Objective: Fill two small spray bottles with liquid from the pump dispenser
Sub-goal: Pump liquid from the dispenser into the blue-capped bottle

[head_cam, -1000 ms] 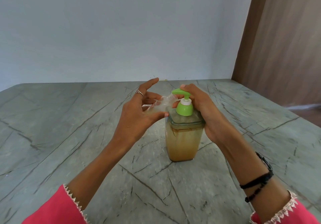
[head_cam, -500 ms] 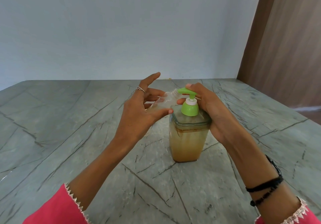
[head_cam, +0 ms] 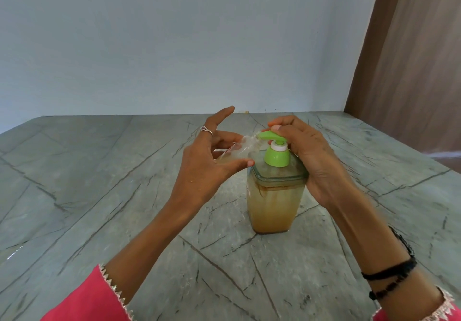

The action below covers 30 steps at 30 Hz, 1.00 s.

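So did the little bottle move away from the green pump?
No. The left hand still holds the small bottle tilted, with its mouth right at the spout of the green pump, as before.

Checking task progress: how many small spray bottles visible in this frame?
1. A small clear spray bottle is held in the left hand, tilted, its mouth at the green pump spout. The second bottle is not in view; it may be outside the frame.

The pump dispenser (head_cam: 274, 196) stands on the table (head_cam: 99, 183) — small spray bottle (head_cam: 239, 150) held just left of its spout, left hand (head_cam: 204, 168) beside it, right hand (head_cam: 306, 156) on the right.
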Tool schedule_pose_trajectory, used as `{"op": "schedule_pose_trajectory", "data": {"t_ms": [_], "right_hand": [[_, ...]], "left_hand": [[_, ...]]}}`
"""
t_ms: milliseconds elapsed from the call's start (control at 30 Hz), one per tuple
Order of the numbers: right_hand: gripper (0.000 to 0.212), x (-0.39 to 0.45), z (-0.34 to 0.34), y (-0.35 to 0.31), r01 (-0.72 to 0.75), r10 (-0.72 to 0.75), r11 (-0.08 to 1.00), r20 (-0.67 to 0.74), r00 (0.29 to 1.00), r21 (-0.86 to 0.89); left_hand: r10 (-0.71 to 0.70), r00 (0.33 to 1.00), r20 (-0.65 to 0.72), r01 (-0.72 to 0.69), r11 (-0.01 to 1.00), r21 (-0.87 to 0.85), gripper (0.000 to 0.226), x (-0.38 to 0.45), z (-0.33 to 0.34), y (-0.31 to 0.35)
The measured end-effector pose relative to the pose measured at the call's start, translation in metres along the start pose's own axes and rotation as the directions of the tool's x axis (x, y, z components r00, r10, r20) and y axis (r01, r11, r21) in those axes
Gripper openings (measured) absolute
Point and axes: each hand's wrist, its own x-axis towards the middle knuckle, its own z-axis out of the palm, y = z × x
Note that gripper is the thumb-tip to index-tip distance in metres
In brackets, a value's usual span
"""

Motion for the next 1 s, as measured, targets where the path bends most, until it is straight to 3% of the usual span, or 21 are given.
{"op": "schedule_pose_trajectory", "data": {"t_ms": [233,433,500,733,1000], "right_hand": [[0.017,-0.012,0.001,0.006,0.309,-0.306,0.945,0.048,0.951,-0.108],[0.017,-0.008,-0.006,0.027,0.593,-0.633,0.685,0.058,0.772,-0.422],[0.020,-0.008,-0.010,0.028,0.614,-0.663,0.639,0.071,0.745,-0.464],[0.019,-0.009,-0.002,0.034,0.624,-0.646,0.726,0.023,0.763,-0.289],[0.018,-0.009,0.000,0.032,0.636,-0.682,0.698,-0.037,0.730,-0.328]], "left_hand": [[-0.020,1.000,0.008,0.020,0.999,-0.041,0.080,-0.002,0.001,0.001],[-0.032,0.999,0.004,0.033,0.997,-0.064,0.081,-0.002,0.002,0.003],[-0.033,0.999,0.004,0.033,0.998,-0.053,0.081,-0.001,0.001,0.002],[-0.035,0.999,0.011,0.035,0.998,-0.047,0.082,-0.001,-0.001,0.001],[-0.043,0.998,0.044,0.046,0.997,-0.055,0.087,-0.004,0.000,0.000]]}}
